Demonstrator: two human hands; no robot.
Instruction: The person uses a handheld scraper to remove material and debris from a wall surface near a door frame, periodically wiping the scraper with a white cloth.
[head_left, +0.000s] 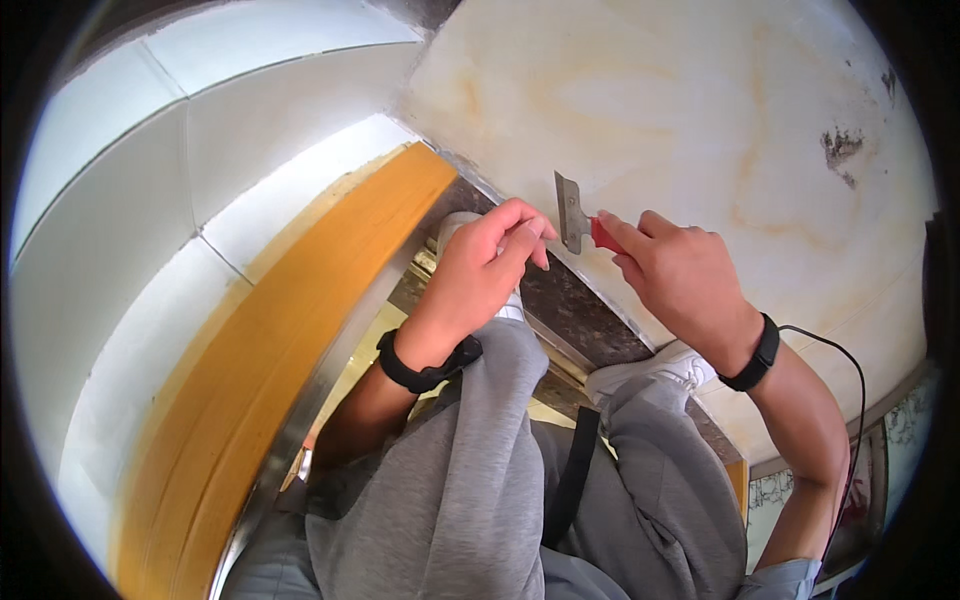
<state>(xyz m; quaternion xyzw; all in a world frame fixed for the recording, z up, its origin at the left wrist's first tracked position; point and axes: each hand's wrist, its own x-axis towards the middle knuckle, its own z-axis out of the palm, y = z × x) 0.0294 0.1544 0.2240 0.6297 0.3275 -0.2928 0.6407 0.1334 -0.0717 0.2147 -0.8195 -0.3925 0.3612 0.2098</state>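
My right hand (679, 274) is closed around the red handle of a scraper (573, 214) with a wide metal blade, held above the pale marbled floor (675, 135). To the left of the blade, my left hand (491, 262) is raised with its fingers curled and the thumb near the index finger; no object shows in it. Its fingertips are close to the blade, with a small gap between them. Below the hands, a dark speckled stone threshold (581, 304) runs along the floor's edge.
A wooden door frame (300, 337) with a metal strip rises at the left, beside white wall tiles (285, 105). My white shoes (652, 367) rest by the threshold. Dark stains (841, 154) mark the floor at upper right. A thin black cable (859, 375) hangs by my right arm.
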